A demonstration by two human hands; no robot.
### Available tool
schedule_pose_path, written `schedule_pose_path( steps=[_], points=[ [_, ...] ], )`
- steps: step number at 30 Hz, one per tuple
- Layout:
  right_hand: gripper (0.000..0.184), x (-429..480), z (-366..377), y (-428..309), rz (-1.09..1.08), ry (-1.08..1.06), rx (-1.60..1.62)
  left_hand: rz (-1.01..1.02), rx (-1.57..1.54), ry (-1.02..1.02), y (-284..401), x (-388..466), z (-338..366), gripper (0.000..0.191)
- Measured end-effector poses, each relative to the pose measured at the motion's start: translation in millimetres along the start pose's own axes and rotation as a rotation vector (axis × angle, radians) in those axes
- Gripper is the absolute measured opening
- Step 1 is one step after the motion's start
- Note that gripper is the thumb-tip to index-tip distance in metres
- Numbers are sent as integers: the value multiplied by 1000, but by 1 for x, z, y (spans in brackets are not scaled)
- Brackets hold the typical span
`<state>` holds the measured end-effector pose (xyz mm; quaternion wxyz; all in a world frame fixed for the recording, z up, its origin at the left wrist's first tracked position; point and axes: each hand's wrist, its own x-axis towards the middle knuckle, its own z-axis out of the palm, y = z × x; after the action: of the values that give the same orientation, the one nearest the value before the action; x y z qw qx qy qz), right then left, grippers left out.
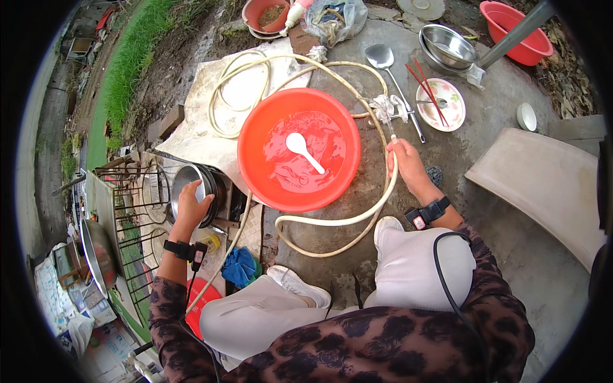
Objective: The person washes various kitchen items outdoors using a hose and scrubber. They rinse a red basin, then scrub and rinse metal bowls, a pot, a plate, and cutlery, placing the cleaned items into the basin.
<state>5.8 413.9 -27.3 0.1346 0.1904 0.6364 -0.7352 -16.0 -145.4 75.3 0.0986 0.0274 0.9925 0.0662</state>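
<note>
My right hand (405,162) grips the end of a pale hose (335,221), to the right of a red plastic basin (299,202). Water runs from the hose end towards a whitish rag (387,106). In the basin's shallow water lies a white spoon (305,152). My left hand (194,203) is over stacked metal bowls (178,179) at the left, its thumb and fingers apart around a white piece inside the top one; whether it grips that piece I cannot tell. Near the rag lie a metal wok spatula (380,56) and a patterned bowl (458,103) with red chopsticks (428,91) across it.
Steel bowls (448,45) and another red basin (519,31) stand at the upper right, by a metal pole (515,33). A small white bowl (527,116) and a curved pale slab (536,177) are at right. A blue cloth (239,265) and a wire rack (134,230) are at left.
</note>
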Motion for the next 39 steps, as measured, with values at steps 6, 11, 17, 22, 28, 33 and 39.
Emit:
schedule_pose_path(
  steps=[6,11,17,22,28,33,39],
  points=[
    [35,-24,-39,1,-20,216,71,503,-264,-201,210,119,1,27],
    [34,-34,-64,5,-46,265,139,958,-234,-96,385,189,56,32],
    [32,-17,-85,13,-63,335,162,1066,188,207,514,241,125,62],
    [30,3,-117,19,-2,404,87,1083,297,211,563,275,162,63],
    [33,40,-162,21,0,533,-213,1136,349,230,602,287,184,39],
    [35,73,-175,31,-49,478,-430,1108,439,118,605,291,187,26],
    [38,91,-173,33,63,385,-237,1072,339,2,569,291,190,25]
  ],
)
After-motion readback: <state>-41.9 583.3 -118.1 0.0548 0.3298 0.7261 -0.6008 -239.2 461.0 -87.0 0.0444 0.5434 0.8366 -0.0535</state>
